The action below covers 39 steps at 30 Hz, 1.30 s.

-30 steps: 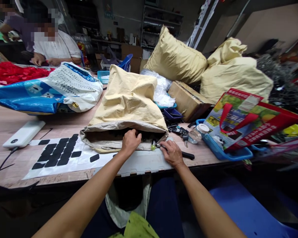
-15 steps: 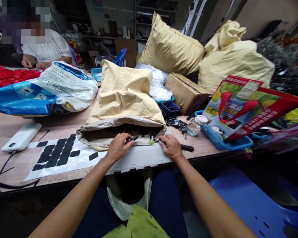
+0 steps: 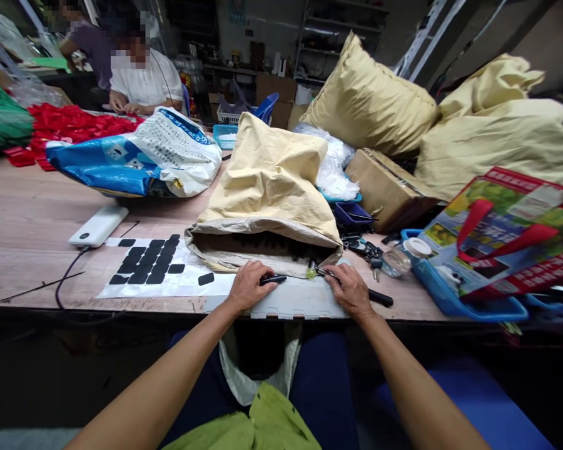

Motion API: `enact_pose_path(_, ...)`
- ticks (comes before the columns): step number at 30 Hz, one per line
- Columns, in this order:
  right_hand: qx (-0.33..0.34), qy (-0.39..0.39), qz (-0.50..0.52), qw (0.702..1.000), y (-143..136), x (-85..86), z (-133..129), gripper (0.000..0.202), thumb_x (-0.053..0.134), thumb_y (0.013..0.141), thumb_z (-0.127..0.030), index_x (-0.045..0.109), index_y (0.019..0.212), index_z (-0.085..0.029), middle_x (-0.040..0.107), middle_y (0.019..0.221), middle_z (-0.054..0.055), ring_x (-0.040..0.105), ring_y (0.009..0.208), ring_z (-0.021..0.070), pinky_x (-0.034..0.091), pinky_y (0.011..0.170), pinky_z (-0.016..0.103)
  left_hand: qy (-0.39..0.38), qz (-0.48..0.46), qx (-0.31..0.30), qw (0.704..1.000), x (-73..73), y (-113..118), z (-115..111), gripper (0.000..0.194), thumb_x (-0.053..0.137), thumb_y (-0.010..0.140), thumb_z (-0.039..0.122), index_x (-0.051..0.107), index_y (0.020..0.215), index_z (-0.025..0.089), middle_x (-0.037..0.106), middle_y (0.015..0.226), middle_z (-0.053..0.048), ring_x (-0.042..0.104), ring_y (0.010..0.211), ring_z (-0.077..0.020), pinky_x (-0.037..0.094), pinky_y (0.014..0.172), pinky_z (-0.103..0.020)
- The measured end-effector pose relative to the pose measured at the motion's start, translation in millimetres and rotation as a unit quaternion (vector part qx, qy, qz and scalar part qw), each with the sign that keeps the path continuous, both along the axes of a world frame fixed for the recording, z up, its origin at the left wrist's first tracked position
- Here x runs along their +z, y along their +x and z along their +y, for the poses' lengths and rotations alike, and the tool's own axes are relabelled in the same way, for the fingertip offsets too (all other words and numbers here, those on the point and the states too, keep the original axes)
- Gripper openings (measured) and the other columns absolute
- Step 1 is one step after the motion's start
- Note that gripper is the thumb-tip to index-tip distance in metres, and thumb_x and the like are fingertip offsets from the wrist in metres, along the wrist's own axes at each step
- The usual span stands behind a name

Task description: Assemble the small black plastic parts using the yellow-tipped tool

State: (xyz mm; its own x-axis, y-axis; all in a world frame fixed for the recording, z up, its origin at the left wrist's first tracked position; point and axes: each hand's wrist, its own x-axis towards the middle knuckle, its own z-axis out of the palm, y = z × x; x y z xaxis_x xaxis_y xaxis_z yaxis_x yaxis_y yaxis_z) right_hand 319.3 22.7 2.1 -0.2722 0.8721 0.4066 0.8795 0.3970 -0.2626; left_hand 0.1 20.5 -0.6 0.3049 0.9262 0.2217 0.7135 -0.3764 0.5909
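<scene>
My left hand (image 3: 252, 286) is closed on a slim black piece (image 3: 273, 279) that sticks out to the right from the fingertips; its exact kind is unclear. My right hand (image 3: 349, 290) is closed around the shaft of a small hammer (image 3: 380, 297). The hammer's yellow-green head lies left of the fingers, its black handle end right of the palm. Both hands are over a pale board (image 3: 291, 299) at the table edge. Just behind them gapes the mouth of a beige cloth sack (image 3: 272, 181), with dark pieces partly visible inside.
Left are a white sheet with black pads (image 3: 145, 262), a white power bank (image 3: 98, 226) and a blue-white bag (image 3: 136, 153). Right are loose black parts (image 3: 363, 248), a clear jar (image 3: 396, 262), a blue basket (image 3: 478, 306) and a cardboard box (image 3: 389, 187). A person in white sits across.
The view has swung left, so the table's things appear farther right. The black piece in my left hand points more level than before. My right hand stays on the hammer.
</scene>
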Motion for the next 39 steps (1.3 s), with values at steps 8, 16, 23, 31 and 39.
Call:
enact_pose_path(8,0.011,0.011,0.160,0.987,-64,31.6,-37,0.029,0.048,0.102,-0.031,0.069,0.122,-0.026,0.069,0.103,0.008,0.065,0.098,0.0227,0.053,0.089,0.036,-0.005,-0.018,-0.003,1.000,-0.4,-1,1,0.018,0.076,0.082,0.034,0.072,0.097,0.024,0.067,0.094,-0.004,0.056,0.098,-0.0248,0.041,0.089,-0.038)
enact_pose_path(16,0.024,0.003,0.131,0.991,-109,37.2,-51,0.032,0.045,0.105,-0.030,0.066,0.128,-0.027,0.068,0.101,0.007,0.065,0.096,0.0217,0.052,0.087,0.033,-0.008,-0.034,0.002,0.999,-2.4,-1,1,0.020,0.077,0.083,0.034,0.075,0.101,0.026,0.067,0.094,-0.004,0.056,0.098,-0.0243,0.041,0.087,-0.038)
enact_pose_path(23,0.009,0.001,0.070,0.998,-106,32.0,-53,0.033,0.045,0.104,-0.028,0.067,0.127,-0.029,0.067,0.095,0.007,0.063,0.092,0.0219,0.050,0.082,0.032,-0.004,-0.040,0.010,0.999,-2.8,1,0,0.017,0.077,0.082,0.031,0.075,0.098,0.025,0.067,0.095,-0.003,0.056,0.099,-0.0244,0.041,0.087,-0.039)
enact_pose_path(31,-0.012,0.001,0.089,0.996,-95,27.8,-58,0.031,0.046,0.104,-0.030,0.069,0.124,-0.028,0.068,0.096,0.006,0.064,0.093,0.0214,0.051,0.082,0.032,-0.004,-0.036,0.011,0.999,-3.2,2,-1,0.015,0.076,0.083,0.029,0.074,0.096,0.023,0.068,0.095,-0.003,0.056,0.100,-0.0246,0.040,0.088,-0.038)
enact_pose_path(39,0.006,0.049,0.034,0.998,-26,23.2,-19,0.025,0.052,0.101,-0.028,0.072,0.115,-0.025,0.067,0.092,0.006,0.062,0.091,0.0218,0.049,0.084,0.034,-0.001,-0.023,0.011,1.000,-0.3,1,-2,0.020,0.078,0.080,0.029,0.069,0.097,0.023,0.067,0.097,-0.002,0.056,0.099,-0.0234,0.040,0.087,-0.036)
